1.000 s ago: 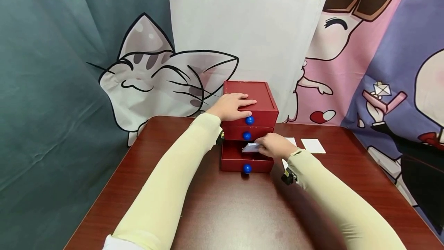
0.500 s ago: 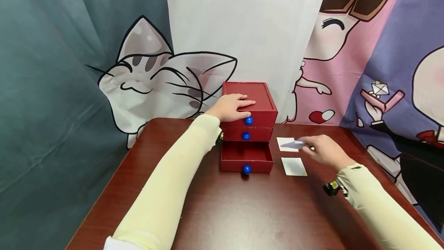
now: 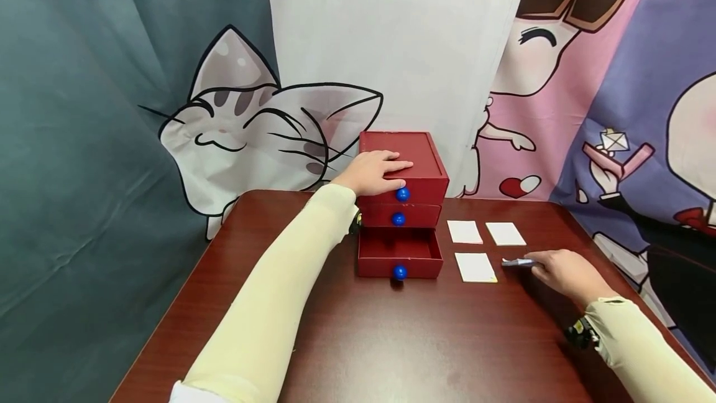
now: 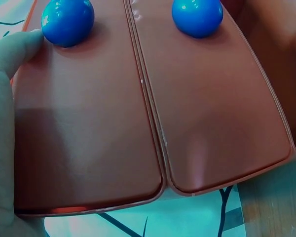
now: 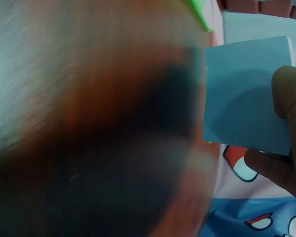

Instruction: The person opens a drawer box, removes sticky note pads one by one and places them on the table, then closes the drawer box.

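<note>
My left hand [image 3: 373,173] rests on the top of a red drawer box [image 3: 419,151], fingers spread. In the left wrist view its thumb [image 4: 24,47] lies over the front edge, by the blue knob [image 4: 68,22] of the top drawer. The lowest drawer [image 3: 399,266] is pulled out and shows a bare inside. My right hand [image 3: 570,275] pinches a pad of sticky notes [image 5: 246,96] by one edge, between thumb and fingers. In the head view this pad looks nearly edge-on, low over the table to the right of the box.
Three white square note pads lie right of the box: a back left pad [image 3: 464,232], a back right pad [image 3: 506,234] and a front pad [image 3: 475,267]. All rest on the brown table [image 3: 391,341]. A printed cloth backdrop [image 3: 403,48] hangs behind it.
My right hand has carried the sticky notes out of the lowest drawer, rightward past the other pads and down close to the table. The left hand has stayed on the box.
</note>
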Action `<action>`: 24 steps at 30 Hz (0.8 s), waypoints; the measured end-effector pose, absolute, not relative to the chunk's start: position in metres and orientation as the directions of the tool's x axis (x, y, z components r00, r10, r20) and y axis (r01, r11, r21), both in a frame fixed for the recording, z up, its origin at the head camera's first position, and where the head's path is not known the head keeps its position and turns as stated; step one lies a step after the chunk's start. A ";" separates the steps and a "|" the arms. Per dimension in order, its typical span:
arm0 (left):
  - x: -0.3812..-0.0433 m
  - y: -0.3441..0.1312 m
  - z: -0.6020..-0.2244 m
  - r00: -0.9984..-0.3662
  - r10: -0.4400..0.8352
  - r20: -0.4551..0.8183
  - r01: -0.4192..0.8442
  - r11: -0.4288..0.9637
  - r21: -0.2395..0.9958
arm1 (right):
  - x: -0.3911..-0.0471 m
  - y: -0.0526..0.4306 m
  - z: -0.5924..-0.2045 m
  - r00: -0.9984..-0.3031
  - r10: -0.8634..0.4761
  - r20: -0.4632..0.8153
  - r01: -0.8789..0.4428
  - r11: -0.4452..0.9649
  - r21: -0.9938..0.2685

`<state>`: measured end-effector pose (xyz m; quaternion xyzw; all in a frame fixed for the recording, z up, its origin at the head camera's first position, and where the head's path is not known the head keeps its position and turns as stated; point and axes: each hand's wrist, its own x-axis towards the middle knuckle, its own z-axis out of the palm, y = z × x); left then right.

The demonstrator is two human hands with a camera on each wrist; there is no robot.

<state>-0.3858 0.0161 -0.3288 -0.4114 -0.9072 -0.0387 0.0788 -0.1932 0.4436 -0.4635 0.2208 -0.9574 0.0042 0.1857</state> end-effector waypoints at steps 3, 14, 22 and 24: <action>-0.386 0.016 -0.330 -0.650 0.741 0.171 0.753 0.658 0.008 | -0.188 0.447 -0.472 -0.831 -0.429 0.355 -0.428 0.900 0.085; -0.387 0.015 -0.329 -0.645 0.746 0.164 0.758 0.652 0.014 | -0.184 0.448 -0.487 -0.858 -0.434 0.273 -0.428 0.900 0.087; -0.386 0.016 -0.329 -0.645 0.745 0.167 0.758 0.652 0.016 | -0.182 0.443 -0.486 -0.895 -0.389 0.218 -0.386 0.921 0.058; -0.386 0.016 -0.328 -0.642 0.748 0.168 0.760 0.649 0.015 | -0.182 0.441 -0.484 -0.903 -0.371 0.215 -0.369 0.928 0.052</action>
